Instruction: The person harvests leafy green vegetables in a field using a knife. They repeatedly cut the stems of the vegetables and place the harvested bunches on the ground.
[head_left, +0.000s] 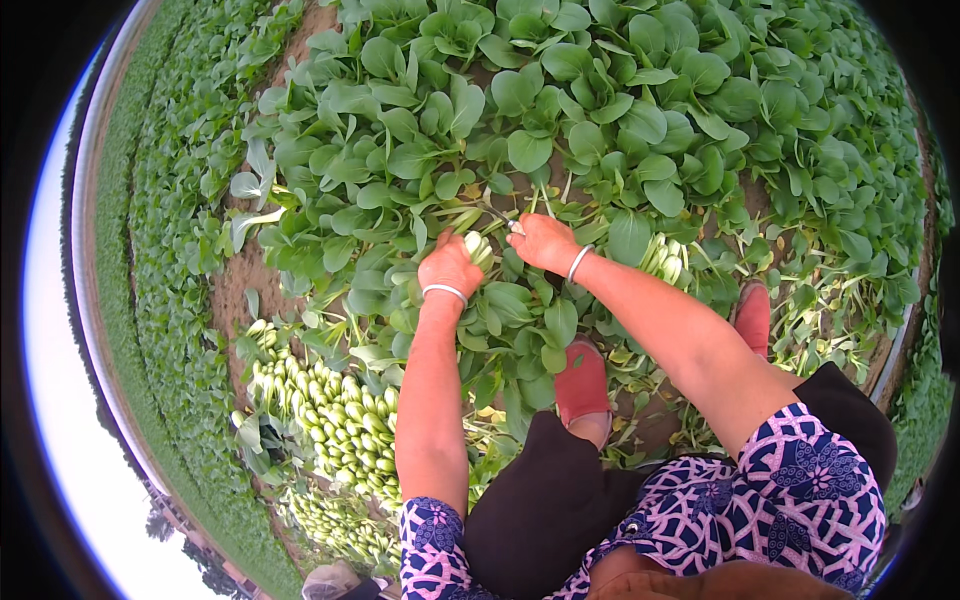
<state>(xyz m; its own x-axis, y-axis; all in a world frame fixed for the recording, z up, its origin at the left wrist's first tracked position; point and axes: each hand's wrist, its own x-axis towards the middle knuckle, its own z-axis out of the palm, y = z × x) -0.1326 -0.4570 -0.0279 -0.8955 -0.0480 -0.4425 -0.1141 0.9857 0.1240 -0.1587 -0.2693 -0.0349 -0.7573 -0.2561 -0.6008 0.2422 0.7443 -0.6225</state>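
My left hand (451, 267) is closed around a bunch of bok choy, its pale green stem bases (478, 251) showing beside the thumb and its leaves hanging below. To its right, my right hand (546, 241) grips the handle of a small harvesting knife or sickle. The thin dark blade (496, 213) points up and left, over the plants just beyond my left hand. Leaves hide part of the blade's tip. Rooted bok choy plants (529, 150) stand directly in front of both hands. Another cut bunch (664, 259) lies by my right forearm.
Many cut bok choy (352, 420) lie piled at the left, stem ends showing. My red shoes (581, 379) stand among trimmed leaves (817, 330). Bare soil (244, 300) runs between the rows at left. At the bottom edge, part of another person's pale hat (330, 581) seems visible.
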